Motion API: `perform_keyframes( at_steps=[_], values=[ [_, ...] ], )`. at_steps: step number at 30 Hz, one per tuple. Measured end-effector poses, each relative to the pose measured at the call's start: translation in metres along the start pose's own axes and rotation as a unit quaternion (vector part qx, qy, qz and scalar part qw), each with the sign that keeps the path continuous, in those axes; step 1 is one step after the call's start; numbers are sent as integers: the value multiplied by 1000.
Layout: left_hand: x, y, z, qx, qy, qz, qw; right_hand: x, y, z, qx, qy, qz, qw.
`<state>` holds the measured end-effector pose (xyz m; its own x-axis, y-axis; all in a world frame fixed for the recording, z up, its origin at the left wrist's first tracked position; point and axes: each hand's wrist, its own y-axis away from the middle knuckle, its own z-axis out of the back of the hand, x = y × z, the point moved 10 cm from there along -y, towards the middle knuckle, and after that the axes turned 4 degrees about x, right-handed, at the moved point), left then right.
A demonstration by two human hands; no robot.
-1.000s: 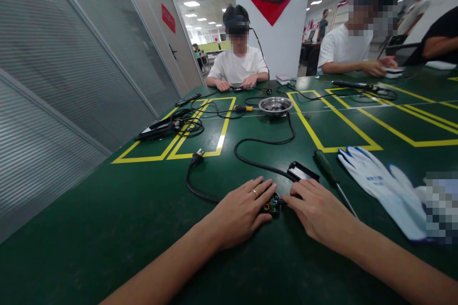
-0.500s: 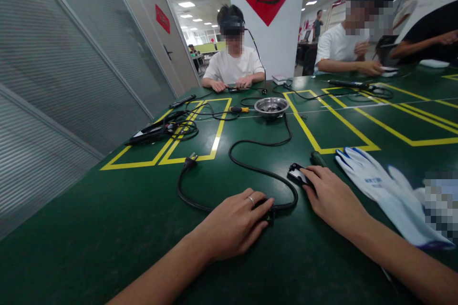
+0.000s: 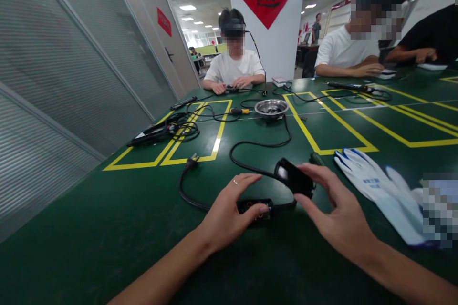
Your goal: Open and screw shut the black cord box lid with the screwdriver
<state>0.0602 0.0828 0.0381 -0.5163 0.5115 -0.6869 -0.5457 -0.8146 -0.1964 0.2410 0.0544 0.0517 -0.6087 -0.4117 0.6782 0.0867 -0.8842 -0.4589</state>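
Holding: the right hand [image 3: 336, 214] was clamped, thumb against fingers, on a black cover [image 3: 293, 178], tilted just above the worktop [image 3: 107, 219].
Pinning: the left hand [image 3: 229, 214] had its fingers spread and lifted, with the thumb tip pressed on the opened base [image 3: 250, 206].
Base: it lay flat on the worktop, just below and left of the cover. Its inside faced up with small coloured parts, too small to identify.
Cord: a black power cord [image 3: 257, 145] looped from the base to its plug [image 3: 193, 158], which lay loose.
Step in hand: by my reading, cover and base were apart, the cover in the air.
Next move calls for: a pinned base, the cover squared to it, and the cord clear of the seam.
Nearby: a green-handled screwdriver [image 3: 315, 157] was partly hidden behind the right hand, with a white work glove [image 3: 372, 178] just beside and a steel bowl [image 3: 271, 107] well apart.
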Motion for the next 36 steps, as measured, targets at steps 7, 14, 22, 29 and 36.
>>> perform_keyframes(
  at_steps=[7, 14, 22, 29, 36],
  values=[
    [-19, 5, -4, 21, 235, -11, 972, 19, 19, -35, 96, -75, 20, 992],
    [-19, 5, 10, 137, -163, -61, 975, -28, 7, -6, -15, -114, -105, 988],
    [-10, 7, -21, 186, -277, -78, 939, -24, 7, -10, -6, -94, -83, 992],
    [-15, 6, -22, 173, -258, -91, 946, -22, 7, -9, 0, -82, -73, 994],
    [-17, 4, -25, 176, -257, -79, 947, -18, 4, -8, 4, -70, -60, 996]
  ],
)
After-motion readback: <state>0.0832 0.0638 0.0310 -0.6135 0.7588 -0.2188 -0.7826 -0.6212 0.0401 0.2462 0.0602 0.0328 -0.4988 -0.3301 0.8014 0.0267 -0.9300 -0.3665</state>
